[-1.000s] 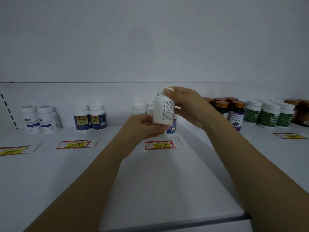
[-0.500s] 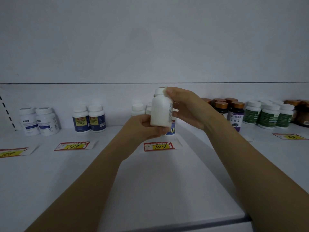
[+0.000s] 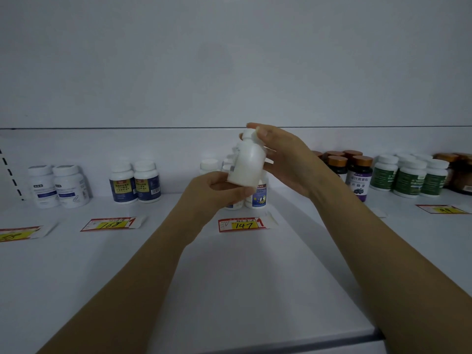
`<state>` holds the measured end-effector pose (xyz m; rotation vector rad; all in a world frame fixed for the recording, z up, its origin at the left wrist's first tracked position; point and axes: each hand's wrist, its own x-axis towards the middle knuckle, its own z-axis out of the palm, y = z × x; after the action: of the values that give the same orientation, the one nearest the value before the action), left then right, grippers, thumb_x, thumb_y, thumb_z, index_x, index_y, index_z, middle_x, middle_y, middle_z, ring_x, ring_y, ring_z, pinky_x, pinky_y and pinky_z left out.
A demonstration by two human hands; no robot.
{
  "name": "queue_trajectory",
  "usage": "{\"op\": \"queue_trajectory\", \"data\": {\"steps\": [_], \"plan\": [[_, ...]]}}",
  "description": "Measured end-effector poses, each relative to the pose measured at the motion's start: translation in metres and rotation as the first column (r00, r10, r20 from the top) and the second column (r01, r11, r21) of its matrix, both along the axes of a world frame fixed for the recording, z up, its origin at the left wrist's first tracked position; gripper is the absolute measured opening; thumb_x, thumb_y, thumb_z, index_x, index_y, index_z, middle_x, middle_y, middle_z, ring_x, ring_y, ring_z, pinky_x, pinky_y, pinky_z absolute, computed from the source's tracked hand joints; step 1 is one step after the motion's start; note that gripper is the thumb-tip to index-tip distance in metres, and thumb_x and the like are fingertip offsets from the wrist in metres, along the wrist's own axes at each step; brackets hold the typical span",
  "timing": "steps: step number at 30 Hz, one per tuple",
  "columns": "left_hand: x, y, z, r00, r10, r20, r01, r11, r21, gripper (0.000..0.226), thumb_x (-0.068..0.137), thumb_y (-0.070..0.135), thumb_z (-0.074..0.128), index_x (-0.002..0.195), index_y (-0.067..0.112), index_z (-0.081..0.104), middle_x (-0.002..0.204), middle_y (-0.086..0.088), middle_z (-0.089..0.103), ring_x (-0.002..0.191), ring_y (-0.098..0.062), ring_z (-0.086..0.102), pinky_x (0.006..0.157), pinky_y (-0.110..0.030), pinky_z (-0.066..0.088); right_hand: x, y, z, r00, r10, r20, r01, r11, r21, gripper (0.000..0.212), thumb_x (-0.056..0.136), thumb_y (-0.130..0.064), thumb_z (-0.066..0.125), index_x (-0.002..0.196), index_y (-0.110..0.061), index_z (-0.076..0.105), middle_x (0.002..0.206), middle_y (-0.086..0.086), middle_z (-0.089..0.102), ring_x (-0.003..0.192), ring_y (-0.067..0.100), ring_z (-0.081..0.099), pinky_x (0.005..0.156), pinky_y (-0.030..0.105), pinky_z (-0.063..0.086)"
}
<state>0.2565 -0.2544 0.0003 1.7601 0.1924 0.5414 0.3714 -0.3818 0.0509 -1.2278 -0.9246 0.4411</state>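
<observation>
Left hand (image 3: 217, 191) and right hand (image 3: 286, 159) hold white bottle (image 3: 246, 164) above shelf (image 3: 229, 290).

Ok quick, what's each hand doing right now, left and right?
Left hand: closed, gripping the base of the white bottle.
Right hand: closed, pinching the top of the same bottle.
</observation>
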Motion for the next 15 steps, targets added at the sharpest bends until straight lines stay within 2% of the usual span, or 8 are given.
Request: {"op": "queue_trajectory", "data": {"steps": [2,4,6,8,11,15], "plan": [[0.0005,-0.0001,0.0004,0.999,0.034,0.017,-0.034,0.999,0.042,0.03,0.071,0.022,0.079,0.097,0.026,0.063,0.088,0.014,0.07,0.078,0.003,0.067,0.063,-0.011,0.049,-0.0011,0.0039,-0.0008,0.992,-0.111,0.057,0.114,0.992,-0.052,0.035,0.087,-0.031,0.063,0.117,-0.013,0.062,0.117,0.008,0.066,0.106,0.02,0.063,0.091,0.033,0.054],[0.0014,-0.0008,0.0003,0.999,0.039,0.009,-0.039,0.997,0.062,0.032,0.072,0.023,0.079,0.097,0.026,0.06,0.086,0.016,0.068,0.072,0.006,0.065,0.056,-0.008,0.047,0.0003,0.0054,-0.0021,0.982,-0.175,0.065,0.179,0.982,-0.061,0.034,0.086,-0.029,0.067,0.113,-0.009,0.063,0.107,0.007,0.068,0.098,0.02,0.066,0.086,0.032,0.056],[0.0016,-0.001,0.0006,0.999,0.025,-0.025,-0.024,0.999,0.032,0.029,0.074,0.024,0.077,0.096,0.028,0.058,0.089,0.016,0.067,0.079,0.002,0.065,0.063,-0.012,0.049,0.003,0.0036,-0.0021,0.984,-0.175,0.022,0.176,0.983,-0.046,0.031,0.086,-0.024,0.068,0.112,-0.007,0.064,0.102,0.006,0.068,0.094,0.021,0.067,0.085,0.033,0.057],[0.0018,-0.0006,0.0007,0.999,-0.023,-0.04,0.022,1.0,-0.019,0.029,0.075,0.023,0.076,0.1,0.026,0.063,0.097,0.009,0.071,0.089,-0.006,0.068,0.076,-0.021,0.054,0.0038,0.0008,-0.0004,0.991,-0.129,-0.042,0.128,0.992,-0.015,0.025,0.088,-0.017,0.065,0.112,-0.008,0.062,0.101,0.006,0.068,0.092,0.02,0.066,0.086,0.033,0.056],[-0.0008,-0.0015,0.0014,0.999,-0.041,-0.007,0.041,0.999,-0.024,0.029,0.073,0.019,0.077,0.099,0.027,0.066,0.098,0.007,0.073,0.092,-0.009,0.069,0.082,-0.025,0.054,0.0024,-0.0013,0.0011,0.993,-0.045,-0.111,0.051,0.998,0.044,0.024,0.093,-0.012,0.057,0.116,-0.009,0.059,0.104,0.008,0.066,0.097,0.022,0.063,0.092,0.037,0.054],[-0.0023,-0.0028,0.003,1.0,0.0,0.013,0.0,1.0,0.011,0.041,0.072,0.018,0.077,0.11,0.021,0.064,0.104,0.004,0.072,0.094,-0.011,0.068,0.085,-0.028,0.054,-0.0004,-0.0033,0.0021,0.99,0.059,-0.126,-0.056,0.998,0.03,0.031,0.094,-0.017,0.051,0.124,-0.01,0.055,0.127,0.014,0.06,0.108,0.024,0.059,0.098,0.042,0.049]]}}
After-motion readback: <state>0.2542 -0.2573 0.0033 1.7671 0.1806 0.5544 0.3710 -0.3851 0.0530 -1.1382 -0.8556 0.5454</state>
